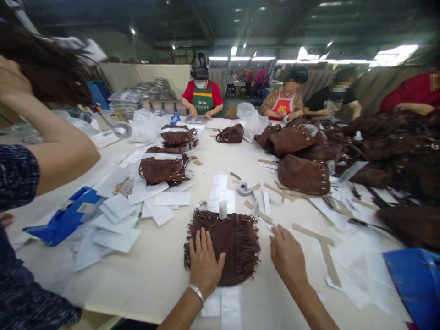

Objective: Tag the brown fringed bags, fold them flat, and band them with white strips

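Observation:
A dark brown fringed bag lies flat in front of me, with a white wrapped piece at its top edge. My left hand rests on the bag with its fingers stretched out. To the right of the bag, my right hand is closed, thumb and fingers drawn together. Its fingertips meet the end of a narrow white strip. White paper sheets show beneath the bag, nearer to me and beyond it. A ring of grey-white tape is just past the bag.
Brown bags are heaped on the right, and wrapped fringed bags stand at left. Paper sheets are spread near a blue tape dispenser. A co-worker's arm lifts a brown item at left. Another blue object is at right.

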A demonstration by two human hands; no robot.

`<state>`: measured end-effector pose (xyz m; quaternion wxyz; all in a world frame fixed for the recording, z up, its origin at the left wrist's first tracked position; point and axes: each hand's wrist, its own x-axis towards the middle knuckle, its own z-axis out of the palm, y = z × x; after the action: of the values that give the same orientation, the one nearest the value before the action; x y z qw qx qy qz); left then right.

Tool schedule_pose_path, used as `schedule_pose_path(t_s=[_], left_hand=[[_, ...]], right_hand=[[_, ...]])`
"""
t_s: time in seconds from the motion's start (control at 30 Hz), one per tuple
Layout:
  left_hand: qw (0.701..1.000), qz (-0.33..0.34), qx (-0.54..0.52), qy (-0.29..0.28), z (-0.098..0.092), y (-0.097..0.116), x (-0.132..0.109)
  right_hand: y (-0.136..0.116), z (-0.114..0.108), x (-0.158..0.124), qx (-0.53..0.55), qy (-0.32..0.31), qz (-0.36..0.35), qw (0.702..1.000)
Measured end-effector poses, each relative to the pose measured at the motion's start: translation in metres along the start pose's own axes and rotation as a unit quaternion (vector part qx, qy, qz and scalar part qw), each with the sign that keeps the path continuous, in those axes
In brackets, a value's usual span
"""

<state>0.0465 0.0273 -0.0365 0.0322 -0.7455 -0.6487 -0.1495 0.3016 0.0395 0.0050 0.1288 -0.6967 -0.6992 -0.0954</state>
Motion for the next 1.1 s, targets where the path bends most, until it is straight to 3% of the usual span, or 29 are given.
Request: schedule_pose_path(t_s=[0.13,0.23,0.3,0.4,0.57,0.63,0.73,0.8,0.93,1.1], left_hand=[[1.0,0.009,0.011,0.006,0.003,0.0,0.0],[1.0,0.018,0.017,0.019,0.006,-0.002,-0.001],[0.999,0.023,0.015,0.028,0.008,-0.003,-0.001],[0.999,0.03,0.009,0.036,0.012,-0.005,-0.002],[0.998,0.031,0.004,0.049,0.018,-0.007,-0.001],[0.998,0.034,0.005,0.054,0.022,-0.008,0.0],[0.997,0.04,0.004,0.06,0.028,-0.01,0.0],[0.997,0.044,0.002,0.067,0.031,-0.011,0.0],[0.997,0.048,-0.007,0.065,0.028,-0.011,-0.001],[0.998,0.053,-0.011,0.035,0.021,-0.007,0.0]], right_hand=[[-0.06,0.008,0.027,0.091,-0.008,-0.137,0.986],[-0.095,0.036,0.054,0.125,-0.02,-0.115,0.985],[-0.096,0.052,0.069,0.126,-0.022,-0.083,0.988],[-0.073,0.063,0.079,0.106,-0.008,-0.035,0.994],[-0.017,0.055,0.085,0.062,0.035,0.077,0.995],[-0.006,0.053,0.096,0.041,0.032,0.055,0.997],[-0.007,0.058,0.125,0.005,-0.041,-0.096,0.995],[-0.008,0.066,0.146,-0.004,-0.081,-0.156,0.984],[0.015,0.081,0.161,-0.016,-0.095,-0.101,0.99],[0.068,0.079,0.132,-0.055,-0.111,0.004,0.992]])
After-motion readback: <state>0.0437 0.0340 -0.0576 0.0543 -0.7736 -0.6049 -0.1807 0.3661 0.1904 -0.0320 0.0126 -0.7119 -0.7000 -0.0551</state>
